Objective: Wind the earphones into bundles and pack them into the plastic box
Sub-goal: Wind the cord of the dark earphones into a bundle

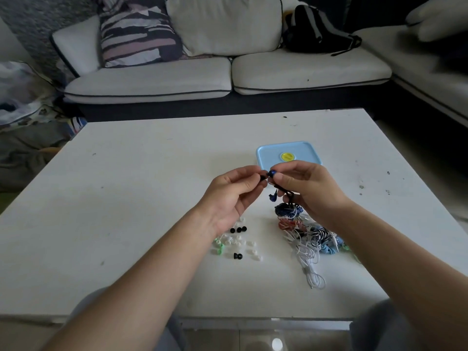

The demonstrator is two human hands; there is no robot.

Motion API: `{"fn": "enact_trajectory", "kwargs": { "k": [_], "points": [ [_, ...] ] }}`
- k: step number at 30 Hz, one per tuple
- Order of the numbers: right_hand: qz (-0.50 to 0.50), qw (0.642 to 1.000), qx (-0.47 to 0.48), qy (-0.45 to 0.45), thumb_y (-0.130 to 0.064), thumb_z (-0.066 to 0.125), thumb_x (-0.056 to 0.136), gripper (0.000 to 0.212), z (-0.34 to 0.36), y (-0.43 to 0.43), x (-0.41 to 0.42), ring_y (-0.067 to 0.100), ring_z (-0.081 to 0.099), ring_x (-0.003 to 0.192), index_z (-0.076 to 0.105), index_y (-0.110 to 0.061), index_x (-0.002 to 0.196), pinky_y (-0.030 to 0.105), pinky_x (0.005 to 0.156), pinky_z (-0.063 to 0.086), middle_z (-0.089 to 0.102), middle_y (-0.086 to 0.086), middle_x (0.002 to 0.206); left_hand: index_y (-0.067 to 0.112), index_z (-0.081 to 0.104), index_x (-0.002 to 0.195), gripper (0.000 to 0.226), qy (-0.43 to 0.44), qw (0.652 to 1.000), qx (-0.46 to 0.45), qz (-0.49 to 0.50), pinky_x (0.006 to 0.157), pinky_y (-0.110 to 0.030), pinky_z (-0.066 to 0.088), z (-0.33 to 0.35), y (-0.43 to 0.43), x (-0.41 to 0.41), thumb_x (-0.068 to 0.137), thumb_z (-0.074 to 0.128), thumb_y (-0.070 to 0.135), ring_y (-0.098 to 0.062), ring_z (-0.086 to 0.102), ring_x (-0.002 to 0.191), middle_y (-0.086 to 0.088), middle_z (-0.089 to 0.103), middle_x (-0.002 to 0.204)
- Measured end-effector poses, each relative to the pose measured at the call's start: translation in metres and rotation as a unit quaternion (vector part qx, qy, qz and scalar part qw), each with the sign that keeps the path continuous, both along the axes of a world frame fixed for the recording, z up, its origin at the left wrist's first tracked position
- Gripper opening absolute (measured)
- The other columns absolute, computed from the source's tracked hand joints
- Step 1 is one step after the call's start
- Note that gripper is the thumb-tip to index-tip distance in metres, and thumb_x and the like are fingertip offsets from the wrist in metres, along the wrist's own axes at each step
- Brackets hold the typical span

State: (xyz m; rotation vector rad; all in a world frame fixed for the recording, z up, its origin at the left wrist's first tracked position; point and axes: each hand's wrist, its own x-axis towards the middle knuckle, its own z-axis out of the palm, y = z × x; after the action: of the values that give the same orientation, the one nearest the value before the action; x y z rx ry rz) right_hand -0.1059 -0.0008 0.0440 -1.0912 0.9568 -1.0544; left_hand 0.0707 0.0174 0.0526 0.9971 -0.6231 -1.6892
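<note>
Here, earphones on white table before sofa.

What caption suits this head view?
Left hand pinches a black tip, right hand a blue earbud, above tangled earphones.

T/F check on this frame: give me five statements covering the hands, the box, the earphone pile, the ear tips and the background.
1. The left hand pinches a black ear tip, the right hand a blue earbud. True.
2. The blue box sits between the hands and the person. False: it lies beyond the hands, further up the table.
3. The earphone pile lies under the left forearm. False: it lies under the right hand and forearm.
4. Near the left wrist lie loose ear tips. True.
5. A backpack sits on the sofa. True.
</note>
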Motion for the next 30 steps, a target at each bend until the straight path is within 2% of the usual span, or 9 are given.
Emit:
{"fn": "enact_trajectory", "kwargs": {
  "k": [3,9,12,16,21,26,30],
  "points": [
    [-0.008,1.000,-0.006,0.012,-0.001,0.069,0.087,0.007,-0.0008,-0.0002,-0.0006,0.029,0.060,0.067,0.070,-0.006,0.092,0.029,0.058,0.045,0.073,0.014,0.085,0.004,0.069,0.097,0.017,0.011,1.000,0.000,-0.002,0.076,-0.021,0.058,0.0007,-0.0005,-0.0002,0.091,0.058,-0.007,-0.020,0.072,0.088,-0.012,0.074,0.100],
    [-0.018,0.998,-0.039,0.042,-0.003,0.070,0.088,0.007,-0.0003,-0.0022,-0.0003,0.030,0.061,0.066,0.072,-0.009,0.089,0.028,0.056,0.045,0.069,0.009,0.081,0.008,0.070,0.093,0.019,-0.008,1.000,-0.003,0.008,0.076,-0.021,0.058,0.0018,-0.0008,-0.0002,0.088,0.061,-0.008,-0.019,0.073,0.088,-0.010,0.074,0.094],
    [-0.006,0.997,-0.058,0.055,-0.004,0.071,0.088,0.005,-0.0004,-0.0011,0.0000,0.027,0.062,0.069,0.073,-0.008,0.089,0.025,0.056,0.047,0.070,0.009,0.079,0.009,0.069,0.093,0.019,-0.013,1.000,-0.005,0.011,0.073,-0.020,0.058,0.0021,-0.0008,-0.0008,0.088,0.062,-0.007,-0.020,0.074,0.088,-0.010,0.075,0.091],
    [0.001,0.995,-0.075,0.065,-0.003,0.070,0.088,0.005,0.0006,0.0013,0.0005,0.017,0.061,0.057,0.072,-0.007,0.089,0.020,0.053,0.046,0.069,0.003,0.071,0.010,0.068,0.094,0.018,-0.029,1.000,-0.005,0.003,0.073,-0.020,0.058,0.0016,-0.0004,-0.0018,0.088,0.063,-0.005,-0.020,0.074,0.088,-0.010,0.075,0.094],
    [-0.008,0.995,-0.072,0.064,-0.006,0.071,0.089,0.004,-0.0013,0.0004,0.0002,0.025,0.062,0.065,0.072,-0.006,0.093,0.022,0.054,0.046,0.069,0.007,0.076,0.012,0.070,0.091,0.017,-0.043,0.999,-0.009,-0.002,0.070,-0.019,0.057,0.0014,-0.0001,-0.0025,0.088,0.064,-0.004,-0.015,0.072,0.077,-0.006,0.074,0.085],
    [-0.007,0.994,-0.078,0.079,-0.005,0.071,0.088,0.004,-0.0007,0.0008,0.0004,0.014,0.061,0.057,0.072,-0.006,0.092,0.021,0.054,0.046,0.070,0.002,0.074,0.008,0.069,0.091,0.018,-0.048,0.999,-0.020,-0.001,0.076,-0.020,0.058,0.0013,0.0002,-0.0022,0.088,0.062,-0.008,-0.016,0.072,0.077,-0.008,0.074,0.085],
    [-0.005,0.994,-0.079,0.080,-0.005,0.071,0.088,0.003,0.0002,0.0006,-0.0004,0.020,0.059,0.060,0.072,-0.006,0.091,0.021,0.053,0.046,0.070,0.003,0.073,0.006,0.069,0.092,0.020,-0.046,0.999,-0.022,-0.001,0.074,-0.020,0.059,0.0013,0.0002,-0.0010,0.088,0.059,-0.011,-0.017,0.073,0.078,-0.010,0.075,0.087]
  ]
}}
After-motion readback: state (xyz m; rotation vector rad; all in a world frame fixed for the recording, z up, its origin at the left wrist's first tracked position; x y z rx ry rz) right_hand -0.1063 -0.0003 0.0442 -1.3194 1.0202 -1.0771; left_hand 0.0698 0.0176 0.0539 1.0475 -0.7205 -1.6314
